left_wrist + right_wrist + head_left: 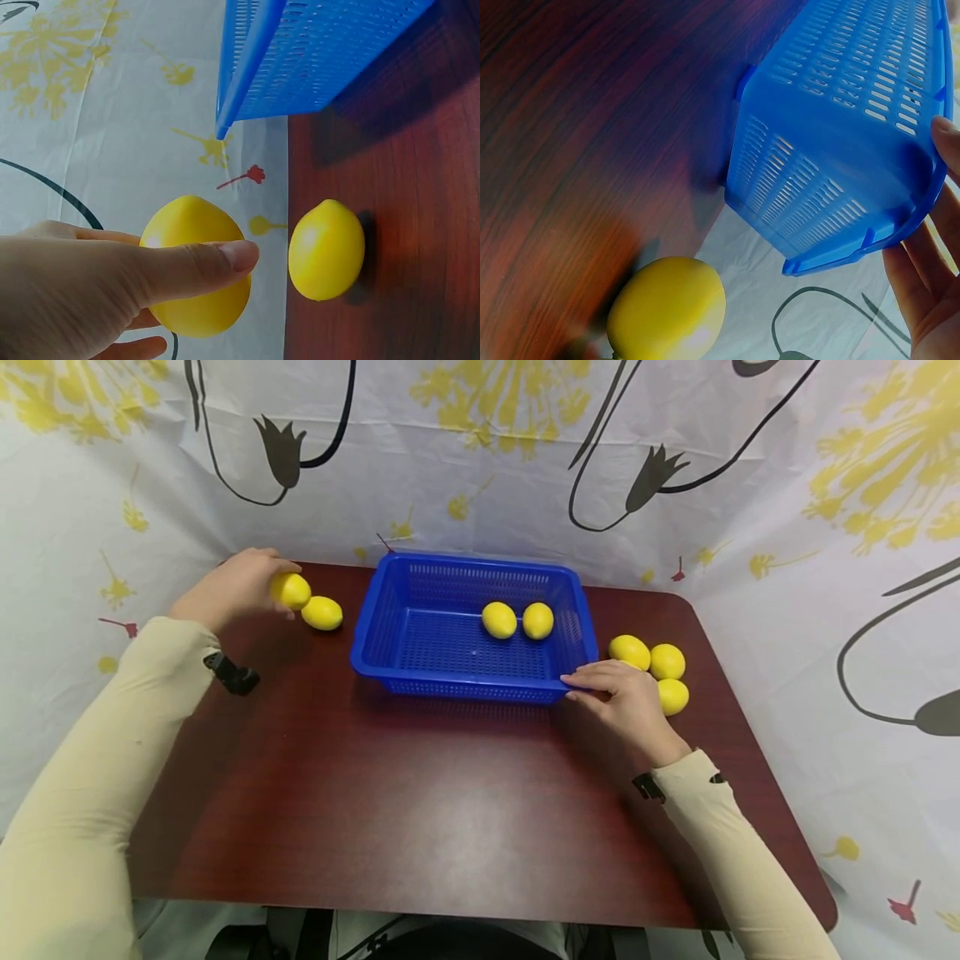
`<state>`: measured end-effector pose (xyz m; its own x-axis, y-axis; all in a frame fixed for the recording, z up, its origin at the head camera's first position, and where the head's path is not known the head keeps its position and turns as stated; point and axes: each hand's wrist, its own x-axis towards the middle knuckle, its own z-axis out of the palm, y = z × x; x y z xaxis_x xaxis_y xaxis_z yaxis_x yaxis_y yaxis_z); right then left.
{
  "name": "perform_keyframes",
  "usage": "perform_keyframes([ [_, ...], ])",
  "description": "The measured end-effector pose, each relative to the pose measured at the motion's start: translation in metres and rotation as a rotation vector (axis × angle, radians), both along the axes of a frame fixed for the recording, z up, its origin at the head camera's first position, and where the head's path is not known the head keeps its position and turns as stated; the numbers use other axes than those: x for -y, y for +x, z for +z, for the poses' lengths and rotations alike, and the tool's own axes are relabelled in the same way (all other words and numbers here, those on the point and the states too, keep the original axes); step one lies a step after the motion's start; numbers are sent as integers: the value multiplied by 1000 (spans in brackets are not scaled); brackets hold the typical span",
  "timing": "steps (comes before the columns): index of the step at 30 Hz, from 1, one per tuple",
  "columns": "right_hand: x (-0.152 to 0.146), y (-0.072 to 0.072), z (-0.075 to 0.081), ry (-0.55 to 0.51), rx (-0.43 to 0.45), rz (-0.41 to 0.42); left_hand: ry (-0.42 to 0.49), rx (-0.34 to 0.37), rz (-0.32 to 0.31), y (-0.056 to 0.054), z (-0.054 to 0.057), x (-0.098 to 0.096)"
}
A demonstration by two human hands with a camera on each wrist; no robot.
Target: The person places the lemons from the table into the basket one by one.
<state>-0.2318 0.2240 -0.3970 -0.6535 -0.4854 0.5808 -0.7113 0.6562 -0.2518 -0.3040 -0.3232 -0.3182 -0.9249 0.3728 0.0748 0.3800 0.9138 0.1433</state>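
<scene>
My left hand (234, 587) holds a yellow lemon (291, 591) at the back left of the table, the thumb laid across it in the left wrist view. Close beside it, a second lemon (322, 613) lies on the wood. At the near right corner of a blue plastic basket (465, 682), my right hand (626, 703) pinches the rim between thumb and fingers. Two lemons (498, 620) sit inside the basket, towards its right side. Right of the basket, partly behind the right hand, is a group of three lemons (667, 662).
The dark red-brown wooden table (420, 810) has rounded corners. A white patterned cloth (480, 485) hangs behind it and along both sides. A black strap with a small device (231, 673) is on the left wrist, and another strap (648, 787) is on the right.
</scene>
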Motion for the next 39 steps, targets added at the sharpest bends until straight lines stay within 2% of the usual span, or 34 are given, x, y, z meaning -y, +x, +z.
perform_keyframes([
  [5,0,0,0,-5,-6,6,-3,8,-8,0,7,-8],
  [12,-1,-1,-1,-1,3,0,-49,-14,-32,-8,16,-21],
  [16,-1,0,-1,6,11,-3,-71,2,-30,-11,25,-31],
  [23,-1,0,0,4,9,1,-67,-1,-63,-14,40,-52],
  [32,0,0,-1,-11,-15,9,-71,6,-100,-31,42,-70],
  [39,-2,-2,0,-5,-21,14,-61,-6,-130,-38,51,-87],
])
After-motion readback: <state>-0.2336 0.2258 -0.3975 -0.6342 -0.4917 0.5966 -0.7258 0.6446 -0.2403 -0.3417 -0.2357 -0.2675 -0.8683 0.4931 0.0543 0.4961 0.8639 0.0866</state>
